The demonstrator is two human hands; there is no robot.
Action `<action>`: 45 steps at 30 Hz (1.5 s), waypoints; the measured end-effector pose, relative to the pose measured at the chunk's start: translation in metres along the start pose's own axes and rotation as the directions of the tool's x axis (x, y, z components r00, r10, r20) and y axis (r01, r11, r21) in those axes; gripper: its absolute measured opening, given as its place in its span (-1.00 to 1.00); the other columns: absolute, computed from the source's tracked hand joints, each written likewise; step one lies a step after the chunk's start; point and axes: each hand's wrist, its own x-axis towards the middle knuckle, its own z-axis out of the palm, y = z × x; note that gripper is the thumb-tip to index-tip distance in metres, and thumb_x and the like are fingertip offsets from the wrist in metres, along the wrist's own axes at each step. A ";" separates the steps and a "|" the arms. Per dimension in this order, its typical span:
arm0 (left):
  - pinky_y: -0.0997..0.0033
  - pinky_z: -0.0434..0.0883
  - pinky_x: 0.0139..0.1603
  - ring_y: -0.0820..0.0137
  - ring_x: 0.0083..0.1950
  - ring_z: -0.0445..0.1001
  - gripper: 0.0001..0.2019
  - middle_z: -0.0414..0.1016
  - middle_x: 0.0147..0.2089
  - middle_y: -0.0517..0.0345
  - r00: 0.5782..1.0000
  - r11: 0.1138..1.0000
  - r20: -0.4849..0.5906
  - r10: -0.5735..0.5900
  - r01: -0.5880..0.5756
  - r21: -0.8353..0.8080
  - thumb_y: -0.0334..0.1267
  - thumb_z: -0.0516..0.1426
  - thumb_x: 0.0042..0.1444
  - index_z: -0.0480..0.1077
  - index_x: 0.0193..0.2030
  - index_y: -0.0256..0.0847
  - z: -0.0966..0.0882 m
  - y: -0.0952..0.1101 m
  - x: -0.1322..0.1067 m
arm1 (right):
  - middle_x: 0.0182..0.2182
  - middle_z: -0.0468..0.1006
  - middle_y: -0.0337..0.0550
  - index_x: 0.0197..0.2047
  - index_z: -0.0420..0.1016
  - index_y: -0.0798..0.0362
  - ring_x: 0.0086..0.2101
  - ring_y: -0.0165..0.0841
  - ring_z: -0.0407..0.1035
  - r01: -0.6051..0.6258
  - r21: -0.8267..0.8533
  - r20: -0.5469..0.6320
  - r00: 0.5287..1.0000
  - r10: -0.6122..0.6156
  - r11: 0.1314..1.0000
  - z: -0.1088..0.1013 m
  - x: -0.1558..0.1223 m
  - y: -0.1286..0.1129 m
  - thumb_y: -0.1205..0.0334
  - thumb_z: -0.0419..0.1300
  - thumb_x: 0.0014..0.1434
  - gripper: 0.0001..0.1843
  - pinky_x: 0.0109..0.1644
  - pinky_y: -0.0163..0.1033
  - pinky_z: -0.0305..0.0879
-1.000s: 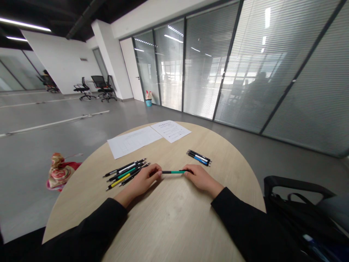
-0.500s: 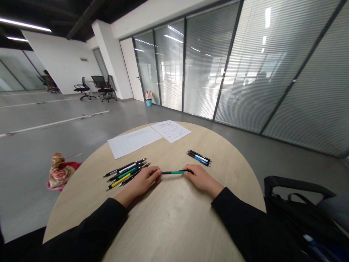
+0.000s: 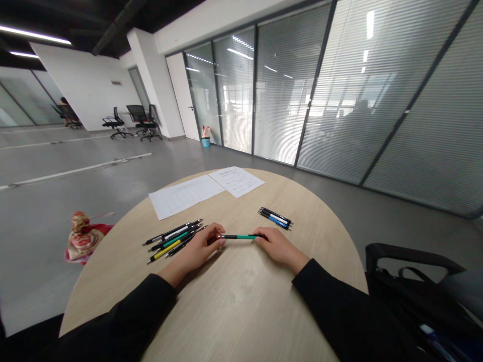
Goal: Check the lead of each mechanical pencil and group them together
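So, from where I'm standing, this person is working at a round wood-look counter (image 3: 241, 301) with both hands close together near its middle. The left hand (image 3: 199, 247) and the right hand (image 3: 279, 246) are both curled narrow, and they're holding a slim green-and-black pen (image 3: 241, 237) by its two ends, so it's lying level across the gap between them, just above or on the surface; I can't tell which. It looks light and stiff, with a smooth plastic barrel that could roll or slip if pressed off-centre, so I'd guess the easiest hold is a fingertip pinch around the middle of the barrel, away from the tip and the clicker. Just beside the left hand, a loose bunch of pens (image 3: 171, 240) is lying side by side, including a yellow pen (image 3: 164, 250), while a smaller bunch of black and blue pens (image 3: 275, 218) is sitting beyond the right hand. Further out, two sheets of printed paper (image 3: 184, 196) are lying near the far edge, and black sleeves (image 3: 124, 306) are covering both forearms.
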 end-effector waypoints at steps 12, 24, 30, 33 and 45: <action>0.40 0.27 -0.34 0.38 -0.39 0.35 -0.77 0.45 -0.42 0.20 0.999 0.998 0.004 -0.049 0.048 0.042 -0.07 0.14 0.23 0.43 -0.23 -0.22 -0.003 0.014 0.003 | -0.20 0.64 -0.10 -0.15 0.60 0.05 -0.19 -0.27 0.48 -0.005 0.013 0.011 1.000 0.005 1.000 0.000 0.001 0.000 0.34 0.15 0.28 -0.82 -0.08 -0.24 0.28; 0.36 0.30 -0.27 0.35 -0.38 0.38 -0.60 0.50 -0.40 0.16 0.998 0.989 0.051 -0.047 0.039 0.143 0.02 -0.02 0.37 0.40 -0.35 -0.19 -0.004 0.022 0.000 | -0.18 0.65 -0.11 -0.14 0.61 0.03 -0.17 -0.27 0.49 0.000 0.018 0.012 1.000 0.000 1.000 -0.001 0.001 -0.001 0.34 0.15 0.29 -0.81 -0.05 -0.23 0.28; 0.35 0.31 -0.26 0.34 -0.39 0.39 -0.55 0.49 -0.43 0.16 0.997 0.990 0.055 -0.061 0.053 0.134 0.06 -0.05 0.37 0.39 -0.40 -0.18 -0.004 0.022 0.001 | -0.17 0.66 -0.12 -0.14 0.61 0.03 -0.16 -0.27 0.48 0.010 0.019 0.015 1.000 -0.011 1.000 -0.001 0.000 0.000 0.32 0.15 0.30 -0.81 -0.03 -0.23 0.29; 0.34 0.32 -0.24 0.34 -0.40 0.39 -0.53 0.48 -0.46 0.15 0.995 0.991 0.064 -0.070 0.063 0.117 0.06 -0.07 0.38 0.37 -0.43 -0.18 -0.004 0.022 0.002 | -0.17 0.65 -0.11 -0.13 0.61 0.02 -0.15 -0.27 0.48 0.008 0.021 0.014 1.000 -0.009 1.000 -0.001 0.000 0.000 0.32 0.15 0.29 -0.81 -0.02 -0.22 0.29; 0.39 0.30 -0.30 0.39 -0.37 0.33 -0.77 0.39 -0.39 0.21 0.999 0.999 -0.004 -0.035 0.035 0.011 -0.06 0.10 0.28 0.35 -0.23 -0.19 0.000 0.009 0.002 | -0.24 0.63 -0.14 -0.18 0.59 0.04 -0.22 -0.30 0.46 -0.004 0.011 0.002 1.000 0.004 1.000 -0.002 0.000 -0.002 0.33 0.15 0.28 -0.83 -0.12 -0.26 0.27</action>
